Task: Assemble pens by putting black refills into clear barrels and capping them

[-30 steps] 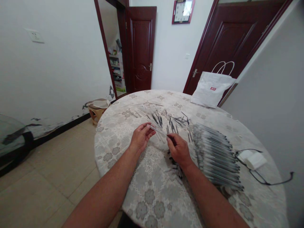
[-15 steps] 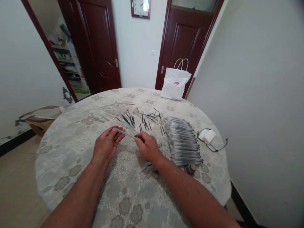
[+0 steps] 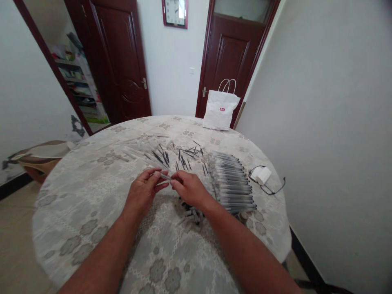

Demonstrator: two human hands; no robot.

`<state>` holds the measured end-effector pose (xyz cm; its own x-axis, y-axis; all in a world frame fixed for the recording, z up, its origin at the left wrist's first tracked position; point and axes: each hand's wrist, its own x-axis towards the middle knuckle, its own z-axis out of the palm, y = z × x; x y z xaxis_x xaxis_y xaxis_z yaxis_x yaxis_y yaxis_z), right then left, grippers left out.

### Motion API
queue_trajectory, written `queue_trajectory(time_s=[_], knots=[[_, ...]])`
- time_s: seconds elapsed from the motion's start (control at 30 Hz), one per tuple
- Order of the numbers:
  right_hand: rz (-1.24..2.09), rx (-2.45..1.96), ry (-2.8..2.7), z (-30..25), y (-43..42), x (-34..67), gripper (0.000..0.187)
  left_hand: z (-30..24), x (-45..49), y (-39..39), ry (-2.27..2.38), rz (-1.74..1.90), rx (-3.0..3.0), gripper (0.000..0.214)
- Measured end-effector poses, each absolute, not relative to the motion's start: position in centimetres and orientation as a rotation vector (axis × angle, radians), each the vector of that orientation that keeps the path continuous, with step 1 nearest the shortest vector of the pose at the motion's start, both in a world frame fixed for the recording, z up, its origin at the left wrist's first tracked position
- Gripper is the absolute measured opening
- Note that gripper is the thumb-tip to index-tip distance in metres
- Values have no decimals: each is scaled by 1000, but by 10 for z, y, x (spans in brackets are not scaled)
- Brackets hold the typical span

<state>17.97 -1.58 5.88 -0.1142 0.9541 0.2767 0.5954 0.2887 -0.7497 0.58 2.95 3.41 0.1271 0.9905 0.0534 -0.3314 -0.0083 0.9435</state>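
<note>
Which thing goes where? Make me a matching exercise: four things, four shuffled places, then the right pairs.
1. slim stick
2. white bag
3. eyeglasses
4. clock

A. near the far edge of the table
B. hanging on the wall
C. held between the left hand and right hand
D. right of the row of pen-like sticks

Pairs: 1-C, 2-A, 3-D, 4-B
</note>
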Motion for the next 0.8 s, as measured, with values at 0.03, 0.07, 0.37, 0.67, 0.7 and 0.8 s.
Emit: queue_trajectory(time_s=[0.03, 0.07, 0.37, 0.67, 0.7, 0.8], knots=[[491, -1432, -1892, 63, -19, 181, 12, 35, 7, 27, 842, 1244, 1083, 37], [402, -1470, -1967, 68, -21, 183, 13, 36, 8, 25, 837, 1219, 1120, 38], [19, -1732, -2272, 115, -34, 238, 17, 37, 7, 21, 935, 1074, 1254, 42], [-195, -2212, -2006, 107, -29, 345, 22, 34, 4, 24, 1065, 1060, 1371, 41], [-191, -2235, -2007, 103, -29, 350, 22, 33, 4, 24, 1076, 1049, 1393, 41], [-189, -2263, -2000, 93, -28, 357, 23, 32, 4, 24, 1104, 1014, 1448, 40]])
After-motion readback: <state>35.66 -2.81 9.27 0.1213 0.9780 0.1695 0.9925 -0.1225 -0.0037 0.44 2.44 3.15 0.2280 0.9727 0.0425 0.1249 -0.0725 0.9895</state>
